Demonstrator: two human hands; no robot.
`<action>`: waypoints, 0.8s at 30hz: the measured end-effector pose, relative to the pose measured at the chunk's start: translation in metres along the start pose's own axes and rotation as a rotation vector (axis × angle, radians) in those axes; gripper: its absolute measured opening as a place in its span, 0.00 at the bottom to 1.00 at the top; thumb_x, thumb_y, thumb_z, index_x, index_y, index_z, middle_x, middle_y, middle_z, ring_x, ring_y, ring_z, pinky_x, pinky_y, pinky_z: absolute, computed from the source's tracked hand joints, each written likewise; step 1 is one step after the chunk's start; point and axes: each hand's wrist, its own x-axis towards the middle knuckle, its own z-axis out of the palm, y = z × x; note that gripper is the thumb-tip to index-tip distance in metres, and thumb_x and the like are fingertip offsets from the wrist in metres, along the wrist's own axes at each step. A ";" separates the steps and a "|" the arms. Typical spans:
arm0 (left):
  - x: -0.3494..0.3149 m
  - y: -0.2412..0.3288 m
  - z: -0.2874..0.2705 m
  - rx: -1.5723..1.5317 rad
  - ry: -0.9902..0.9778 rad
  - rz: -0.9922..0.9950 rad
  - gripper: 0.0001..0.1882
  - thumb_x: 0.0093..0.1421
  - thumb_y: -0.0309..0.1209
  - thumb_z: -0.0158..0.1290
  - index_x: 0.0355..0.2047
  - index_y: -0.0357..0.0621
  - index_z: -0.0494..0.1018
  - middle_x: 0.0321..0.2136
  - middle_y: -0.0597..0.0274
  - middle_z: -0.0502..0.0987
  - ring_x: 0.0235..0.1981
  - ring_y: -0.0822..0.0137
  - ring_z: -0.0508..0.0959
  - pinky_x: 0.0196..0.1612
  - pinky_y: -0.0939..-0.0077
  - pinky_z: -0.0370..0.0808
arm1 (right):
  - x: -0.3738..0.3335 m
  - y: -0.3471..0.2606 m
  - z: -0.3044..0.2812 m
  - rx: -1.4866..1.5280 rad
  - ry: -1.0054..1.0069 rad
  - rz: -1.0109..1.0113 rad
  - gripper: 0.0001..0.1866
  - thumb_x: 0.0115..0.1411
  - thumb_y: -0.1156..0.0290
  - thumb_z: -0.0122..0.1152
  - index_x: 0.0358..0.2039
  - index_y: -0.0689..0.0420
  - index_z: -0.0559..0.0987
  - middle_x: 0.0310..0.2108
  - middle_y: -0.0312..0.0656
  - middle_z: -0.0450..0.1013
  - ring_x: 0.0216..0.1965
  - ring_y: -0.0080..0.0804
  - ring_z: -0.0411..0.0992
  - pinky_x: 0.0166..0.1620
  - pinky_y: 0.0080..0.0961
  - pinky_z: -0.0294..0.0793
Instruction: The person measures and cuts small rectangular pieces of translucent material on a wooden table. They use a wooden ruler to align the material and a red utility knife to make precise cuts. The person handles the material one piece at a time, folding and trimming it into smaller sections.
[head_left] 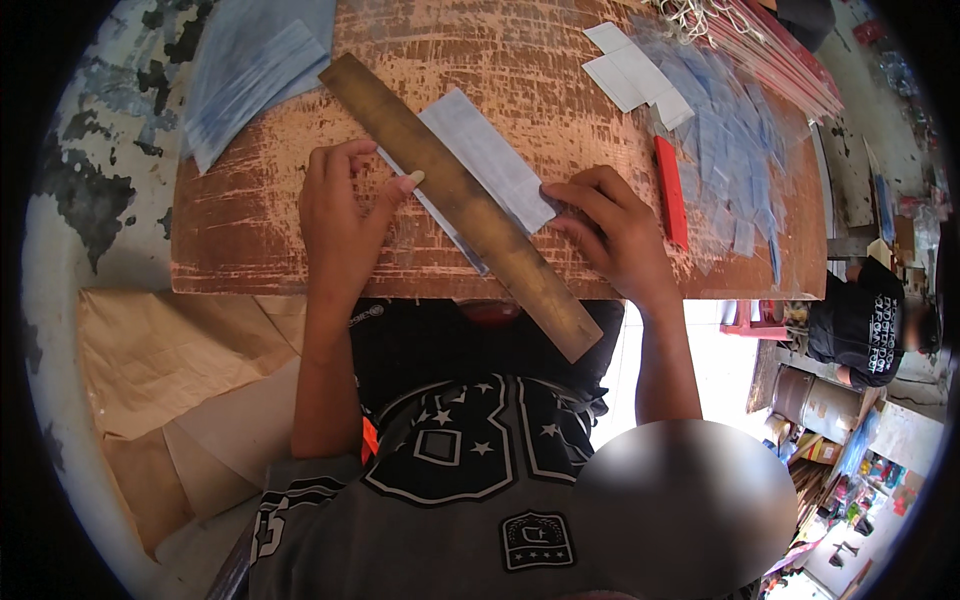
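Observation:
A long, worn brown ruler-like strip [450, 185] lies diagonally across a pale blue-grey stack of thin sheets [485, 155]. The strip's near end juts past the table's front edge. My left hand [340, 215] grips the strip's left side, its thumb on top and its index finger at the edge where the sheets show. Between thumb and fingers of my right hand [615, 235] is the right corner of the sheets. The part of the stack beneath the strip is hidden.
Larger bluish sheets [250, 75] lie at the table's back left. To the right are a red cutter-like tool [671, 190], scattered clear-blue pieces [725, 150], white cut-outs [635, 75] and red strips [775, 55]. Brown paper [185, 355] lies left below the table [240, 265]. Another person [860, 325] is far right.

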 end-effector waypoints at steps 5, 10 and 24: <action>-0.001 0.001 0.001 0.003 0.012 0.005 0.27 0.63 0.43 0.71 0.55 0.40 0.78 0.46 0.55 0.75 0.50 0.55 0.78 0.55 0.57 0.76 | -0.001 -0.001 0.001 -0.012 0.006 0.016 0.18 0.63 0.71 0.77 0.53 0.54 0.87 0.45 0.43 0.78 0.42 0.44 0.82 0.44 0.39 0.82; -0.002 -0.001 0.001 0.023 0.027 0.026 0.27 0.64 0.42 0.71 0.55 0.39 0.78 0.47 0.54 0.76 0.50 0.55 0.77 0.56 0.58 0.75 | -0.001 -0.003 0.001 -0.013 0.006 0.025 0.18 0.62 0.71 0.77 0.54 0.54 0.87 0.46 0.44 0.78 0.42 0.46 0.82 0.43 0.39 0.82; -0.004 0.001 0.004 0.025 0.067 0.058 0.27 0.63 0.45 0.71 0.52 0.40 0.78 0.47 0.53 0.76 0.50 0.49 0.78 0.55 0.52 0.74 | -0.001 -0.005 0.000 -0.062 0.007 -0.002 0.18 0.62 0.74 0.76 0.54 0.55 0.87 0.46 0.45 0.78 0.42 0.46 0.82 0.43 0.39 0.82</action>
